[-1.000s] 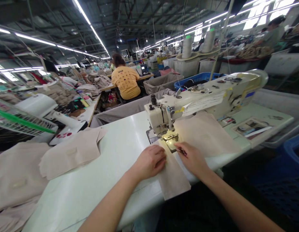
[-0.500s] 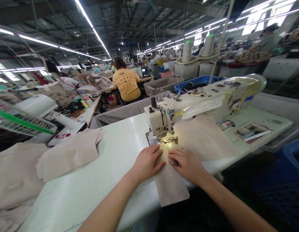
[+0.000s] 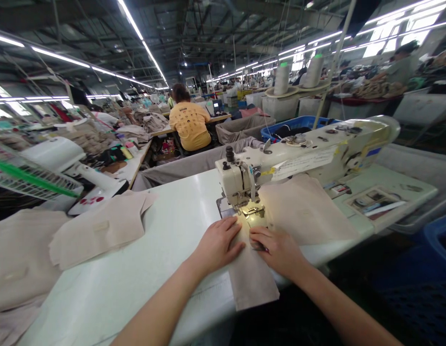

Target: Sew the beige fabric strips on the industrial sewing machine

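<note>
A beige fabric strip [image 3: 253, 283] lies under the needle area of a white sewing machine [image 3: 237, 180] and hangs over the table's front edge. My left hand [image 3: 219, 242] rests flat on the strip, left of the presser foot, fingers spread. Just right of it, my right hand [image 3: 278, 250] has its fingers curled around a small dark metal object [image 3: 257, 245], mostly hidden, at the strip's right edge. A larger beige panel [image 3: 305, 211] lies on the table to the right of the needle.
Beige panels [image 3: 100, 230] are stacked at the left of the pale table [image 3: 172, 216], with more at the far left. Behind them stands a white fan [image 3: 53, 156]. A person in a yellow shirt [image 3: 190, 125] sits ahead. Blue baskets [image 3: 441, 235] stand at the right.
The camera view has shifted slightly. Both hands stay beside the needle, and the strip's lower end sits slightly further left and lower in view.
</note>
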The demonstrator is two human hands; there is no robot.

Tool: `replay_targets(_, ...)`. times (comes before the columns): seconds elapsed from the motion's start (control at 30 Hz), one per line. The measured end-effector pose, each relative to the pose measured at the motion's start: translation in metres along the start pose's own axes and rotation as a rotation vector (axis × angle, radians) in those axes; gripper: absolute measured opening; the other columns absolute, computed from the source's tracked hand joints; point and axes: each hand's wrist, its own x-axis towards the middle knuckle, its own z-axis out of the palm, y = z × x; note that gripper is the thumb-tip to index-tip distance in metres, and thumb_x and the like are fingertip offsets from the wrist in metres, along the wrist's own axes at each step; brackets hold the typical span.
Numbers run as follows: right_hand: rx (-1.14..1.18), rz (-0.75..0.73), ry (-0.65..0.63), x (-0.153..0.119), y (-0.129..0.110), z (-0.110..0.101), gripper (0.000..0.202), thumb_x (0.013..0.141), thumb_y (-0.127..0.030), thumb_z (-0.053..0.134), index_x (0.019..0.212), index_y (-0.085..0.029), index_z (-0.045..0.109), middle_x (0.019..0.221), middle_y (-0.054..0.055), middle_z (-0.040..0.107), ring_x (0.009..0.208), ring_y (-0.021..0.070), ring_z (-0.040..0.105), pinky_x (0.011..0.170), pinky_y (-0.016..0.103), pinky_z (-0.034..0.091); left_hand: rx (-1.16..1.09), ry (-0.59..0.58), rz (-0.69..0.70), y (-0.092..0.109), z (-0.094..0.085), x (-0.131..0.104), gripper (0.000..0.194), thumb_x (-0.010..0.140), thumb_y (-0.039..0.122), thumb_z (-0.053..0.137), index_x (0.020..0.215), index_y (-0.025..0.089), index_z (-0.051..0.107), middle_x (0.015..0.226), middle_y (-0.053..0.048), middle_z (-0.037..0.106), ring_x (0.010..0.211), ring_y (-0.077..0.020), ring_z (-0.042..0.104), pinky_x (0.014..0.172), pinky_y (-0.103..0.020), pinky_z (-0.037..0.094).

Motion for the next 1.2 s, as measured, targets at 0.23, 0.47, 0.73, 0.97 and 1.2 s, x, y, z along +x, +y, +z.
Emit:
replay_targets(0.23,0.001,0.030,-0.023,0.002,-0.003,-0.003,0.025,0.088,-0.014,0.056,0.107,-0.022,0.071,0.125,0.005,0.071,0.102,0.0205,0.071,0.089,0.030,0.054,0.003,-0.009,0.004,-0.003,0.002,-0.001,0.043,0.092,0.035,0.062,0.130,0.016,0.059,0.141,-0.017,0.057,0.130,-0.0324,0.056,0.107,-0.049,0.049)
replay_targets(0.47,-0.023,0.046,-0.081,0.003,-0.005,-0.005,0.029,0.087,-0.012,0.057,0.110,-0.021,0.071,0.129,0.005,0.069,0.104,0.0216,0.070,0.090,0.033,0.054,0.011,-0.030,-0.001,-0.001,0.000,-0.001,0.041,0.093,0.035,0.060,0.131,0.018,0.059,0.143,-0.017,0.056,0.130,-0.0323,0.055,0.107,-0.050,0.049)
replay_targets(0.73,-0.099,0.081,-0.176,0.010,-0.011,-0.011,0.029,0.089,-0.012,0.054,0.113,-0.021,0.069,0.131,0.006,0.067,0.102,0.0225,0.070,0.084,0.032,0.054,0.017,-0.037,-0.003,-0.004,0.001,-0.001,0.044,0.094,0.035,0.060,0.133,0.016,0.057,0.145,-0.018,0.053,0.133,-0.0324,0.052,0.110,-0.049,0.046)
replay_targets(0.97,-0.128,0.089,-0.218,0.007,-0.016,-0.015,0.027,0.092,-0.015,0.052,0.114,-0.019,0.067,0.126,0.008,0.069,0.100,0.0210,0.070,0.080,0.029,0.052,-0.035,-0.036,0.115,0.008,-0.010,0.000,0.027,0.095,0.031,0.056,0.119,0.019,0.064,0.121,-0.012,0.065,0.115,-0.0274,0.061,0.101,-0.045,0.051)
replay_targets(1.2,-0.118,0.094,-0.234,0.004,-0.015,-0.014,0.036,0.087,-0.010,0.052,0.119,-0.019,0.066,0.133,0.008,0.064,0.101,0.0206,0.068,0.082,0.030,0.052,-0.043,-0.103,0.187,0.016,-0.016,0.003,0.022,0.097,0.029,0.050,0.108,0.020,0.067,0.106,-0.009,0.066,0.104,-0.0244,0.061,0.091,-0.039,0.053)
